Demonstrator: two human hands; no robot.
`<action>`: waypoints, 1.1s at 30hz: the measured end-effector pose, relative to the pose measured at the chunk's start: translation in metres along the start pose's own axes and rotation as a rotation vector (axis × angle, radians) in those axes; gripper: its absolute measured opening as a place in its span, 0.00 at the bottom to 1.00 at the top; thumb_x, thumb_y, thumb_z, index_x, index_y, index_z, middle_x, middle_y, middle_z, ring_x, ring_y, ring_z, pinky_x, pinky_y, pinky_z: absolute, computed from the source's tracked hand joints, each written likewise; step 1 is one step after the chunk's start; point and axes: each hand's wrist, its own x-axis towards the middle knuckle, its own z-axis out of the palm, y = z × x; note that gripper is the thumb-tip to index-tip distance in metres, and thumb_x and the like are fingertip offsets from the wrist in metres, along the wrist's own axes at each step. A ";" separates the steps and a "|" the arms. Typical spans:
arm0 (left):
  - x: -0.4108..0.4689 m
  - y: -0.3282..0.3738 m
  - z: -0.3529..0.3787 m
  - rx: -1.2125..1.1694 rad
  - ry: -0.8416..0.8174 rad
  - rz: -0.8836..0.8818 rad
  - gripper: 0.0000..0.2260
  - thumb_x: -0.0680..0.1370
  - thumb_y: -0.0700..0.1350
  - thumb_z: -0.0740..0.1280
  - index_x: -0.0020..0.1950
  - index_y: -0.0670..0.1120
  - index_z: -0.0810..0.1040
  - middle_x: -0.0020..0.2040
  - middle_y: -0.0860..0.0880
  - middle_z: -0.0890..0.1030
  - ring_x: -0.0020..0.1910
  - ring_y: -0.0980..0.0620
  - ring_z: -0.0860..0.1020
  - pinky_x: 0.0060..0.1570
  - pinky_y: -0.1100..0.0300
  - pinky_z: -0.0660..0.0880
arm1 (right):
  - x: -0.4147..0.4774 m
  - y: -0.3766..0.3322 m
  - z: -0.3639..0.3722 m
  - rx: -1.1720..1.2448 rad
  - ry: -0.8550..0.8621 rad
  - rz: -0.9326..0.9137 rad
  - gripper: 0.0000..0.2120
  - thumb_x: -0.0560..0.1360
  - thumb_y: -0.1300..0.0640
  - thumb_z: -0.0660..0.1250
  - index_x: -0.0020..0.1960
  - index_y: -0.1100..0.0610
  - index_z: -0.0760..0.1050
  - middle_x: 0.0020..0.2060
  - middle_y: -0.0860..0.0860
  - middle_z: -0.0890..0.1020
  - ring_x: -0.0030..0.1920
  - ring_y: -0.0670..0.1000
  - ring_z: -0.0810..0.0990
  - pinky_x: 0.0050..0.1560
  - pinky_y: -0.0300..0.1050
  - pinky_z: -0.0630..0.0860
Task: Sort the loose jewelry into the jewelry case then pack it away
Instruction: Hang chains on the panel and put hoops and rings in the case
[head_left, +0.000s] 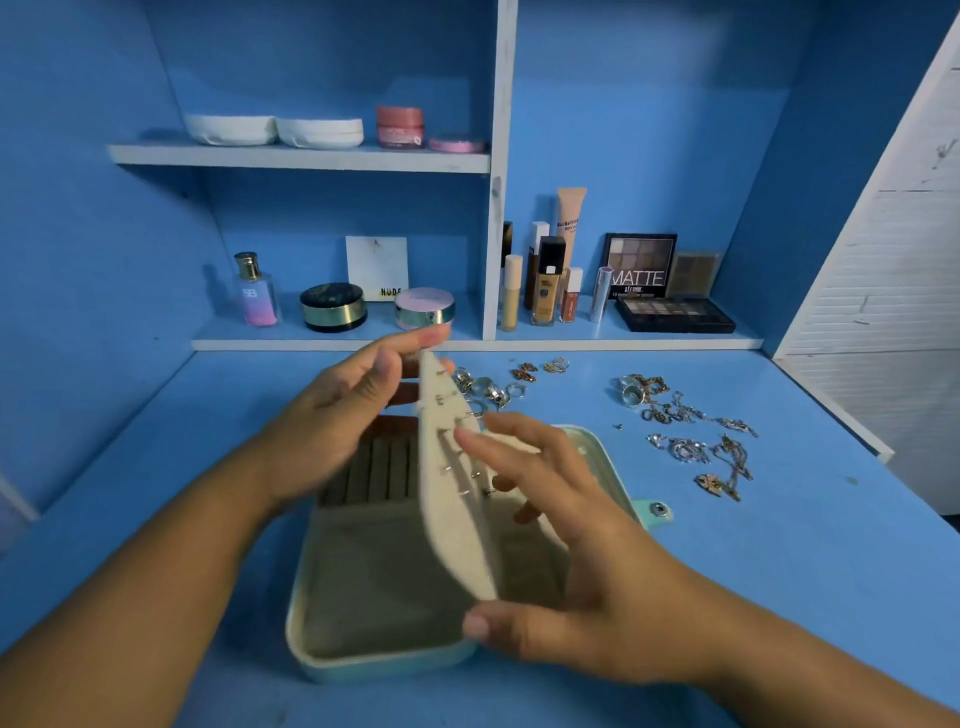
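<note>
A big blue table (779, 571) fills the bottom of the view, and blue shelves (311, 158) stand at its back. On the table, close to the person, sits the jewelry case (374, 597), lying open with its soft beige inside showing. A row of ring slots (374, 470) runs along the far end of the case. A cream panel (454, 499) with small rings hooked on it stands up on its edge over the middle of the case. The left hand (337, 410) is on the left side of the panel, its fingers spread and reaching around the panel's top. The right hand (571, 561) holds the panel from the right, thumb pressed at its near bottom corner and fingers spread along its face. Past the case, loose rings (485, 387) lie in a small heap. Chains and necklaces (691, 431) lie well apart to the right on the table. On the low shelf stand a perfume bottle (254, 291), round jars (332, 306) and a box that says MATTE (639, 265).
</note>
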 end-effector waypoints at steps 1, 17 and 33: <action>0.000 0.002 -0.001 -0.014 0.011 -0.011 0.33 0.66 0.76 0.63 0.65 0.59 0.76 0.62 0.53 0.80 0.63 0.53 0.78 0.62 0.56 0.74 | 0.001 0.000 0.002 -0.030 -0.009 -0.012 0.41 0.67 0.44 0.75 0.74 0.38 0.57 0.72 0.41 0.56 0.73 0.40 0.58 0.70 0.38 0.63; 0.002 -0.005 -0.011 0.301 0.258 -0.202 0.05 0.76 0.40 0.70 0.46 0.50 0.83 0.45 0.54 0.86 0.49 0.56 0.83 0.51 0.66 0.77 | 0.005 0.022 -0.025 -0.321 0.176 0.134 0.17 0.69 0.39 0.69 0.55 0.45 0.78 0.51 0.40 0.77 0.53 0.40 0.75 0.54 0.38 0.72; -0.002 -0.003 -0.019 0.361 -0.020 -0.350 0.10 0.77 0.52 0.68 0.47 0.49 0.86 0.44 0.48 0.86 0.47 0.49 0.84 0.56 0.52 0.77 | 0.005 0.039 -0.055 -0.421 0.149 0.751 0.02 0.73 0.52 0.66 0.42 0.46 0.77 0.34 0.44 0.80 0.36 0.46 0.78 0.39 0.45 0.76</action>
